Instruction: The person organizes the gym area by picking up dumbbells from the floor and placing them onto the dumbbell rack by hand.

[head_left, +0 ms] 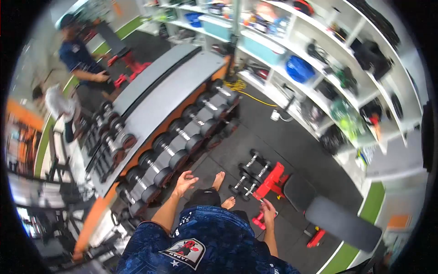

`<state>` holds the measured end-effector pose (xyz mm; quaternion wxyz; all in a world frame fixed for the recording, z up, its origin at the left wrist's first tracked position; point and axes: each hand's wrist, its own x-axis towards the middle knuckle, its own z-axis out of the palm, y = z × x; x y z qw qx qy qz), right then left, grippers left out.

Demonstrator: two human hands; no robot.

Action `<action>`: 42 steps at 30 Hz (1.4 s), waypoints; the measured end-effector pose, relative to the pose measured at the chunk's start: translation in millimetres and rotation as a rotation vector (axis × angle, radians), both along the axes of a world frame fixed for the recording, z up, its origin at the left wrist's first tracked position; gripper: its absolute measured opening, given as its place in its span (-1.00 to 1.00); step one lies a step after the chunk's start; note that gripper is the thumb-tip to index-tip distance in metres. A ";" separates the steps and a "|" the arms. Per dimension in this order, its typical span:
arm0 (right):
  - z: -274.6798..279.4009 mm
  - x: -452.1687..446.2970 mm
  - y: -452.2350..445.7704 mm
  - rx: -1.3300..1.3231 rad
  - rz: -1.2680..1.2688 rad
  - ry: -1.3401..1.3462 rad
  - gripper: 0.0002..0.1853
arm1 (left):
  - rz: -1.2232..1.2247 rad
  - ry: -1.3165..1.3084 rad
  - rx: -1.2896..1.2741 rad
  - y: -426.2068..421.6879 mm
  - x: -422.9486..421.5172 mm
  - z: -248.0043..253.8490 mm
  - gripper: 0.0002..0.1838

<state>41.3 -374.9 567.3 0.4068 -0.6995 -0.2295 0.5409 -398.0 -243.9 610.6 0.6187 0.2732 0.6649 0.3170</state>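
Note:
My left hand point(185, 182) is held out in front of my body, fingers apart, with nothing in it. It is close to a rack of large black dumbbells with silver handles point(166, 148) but apart from them. My right hand point(268, 211) hangs on the other side, fingers loosely stretched and no object visible in it. Just beside and below it in the picture is a small red dumbbell point(258, 221); whether they touch I cannot tell. Several small black dumbbells with silver handles point(250, 171) lie on the floor ahead, by a padded bench point(299, 192) with a red frame.
Dark mats point(283, 137) cover the floor. White shelving point(273, 68) with bags, boxes and a blue bundle point(299, 68) runs along the far right. A yellow cable point(255, 98) lies near the rack's end. Two people point(77, 55) appear at upper left, possibly as mirror reflections.

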 end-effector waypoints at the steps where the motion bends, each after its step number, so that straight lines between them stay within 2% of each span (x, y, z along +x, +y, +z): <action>1: 1.1 3.3 15.2 0.020 0.058 0.004 -0.64 | 0.077 -0.017 0.023 -12.5 -5.0 3.2 -0.18; 4: 3.9 -0.1 57.8 0.038 0.206 0.007 -0.67 | 0.288 -0.076 0.099 -40.1 -23.1 7.1 -0.21; 5: 5.0 -3.9 69.2 0.038 0.241 -0.027 -0.67 | 0.324 -0.042 0.108 -46.6 -31.4 6.6 -0.30; 9: 16.0 -25.7 116.4 0.056 0.446 -0.087 -0.66 | 0.570 -0.040 0.186 -63.2 -75.0 -2.6 -0.33; 13: 6.4 -72.1 153.5 0.016 0.548 -0.071 -0.67 | 0.732 -0.057 0.239 -59.4 -134.6 -1.3 -0.30; 16: 5.8 -123.9 179.4 -0.054 0.615 -0.061 -0.67 | 0.845 0.125 0.372 -39.0 -199.1 3.7 -0.63; 17: 3.1 -144.1 186.8 -0.049 0.615 -0.020 -0.66 | 0.885 0.232 0.453 -28.5 -226.9 4.9 -0.70; 18: 3.2 -162.6 195.7 -0.081 0.684 -0.092 -0.66 | 0.923 0.341 0.528 -15.0 -256.2 5.7 -0.76; 20: 24.5 -235.2 219.6 -0.077 0.802 -0.120 -0.67 | 0.944 0.604 0.516 23.5 -335.9 40.2 -0.69; 22: 34.3 -279.0 238.7 -0.056 0.933 -0.166 -0.71 | 0.876 0.691 0.444 47.4 -383.9 48.3 -0.59; 24: 39.3 -320.3 254.9 -0.036 1.034 -0.249 -0.73 | 0.777 1.094 0.313 70.8 -423.8 34.2 -0.43; 25: 43.6 -342.8 261.5 -0.026 1.013 -0.221 -0.74 | 0.751 1.053 0.245 80.2 -440.0 27.6 -0.29; 29: 59.0 -430.1 290.0 -0.076 1.007 -0.060 -0.75 | 0.805 0.809 0.048 116.5 -469.8 2.0 -0.40; 32: 77.2 -493.8 308.2 -0.043 1.044 0.002 -0.76 | 0.858 0.309 -0.065 127.8 -487.8 -11.0 -0.59; 33: 85.7 -515.9 317.0 -0.025 1.063 0.009 -0.76 | 0.946 0.172 -0.087 130.4 -491.6 -22.4 -0.76; 36: 86.1 -567.1 342.1 0.152 1.087 -0.038 -0.78 | 1.007 -0.140 -0.137 135.0 -493.9 -31.6 -0.82; 40: 97.9 -644.3 381.7 0.364 1.075 -0.171 -0.79 | 1.028 0.011 -0.205 141.6 -490.8 -30.5 -0.79; 42: 95.3 -686.9 400.2 0.419 1.104 -0.217 -0.72 | 1.077 0.091 -0.240 146.7 -488.6 -30.7 -0.77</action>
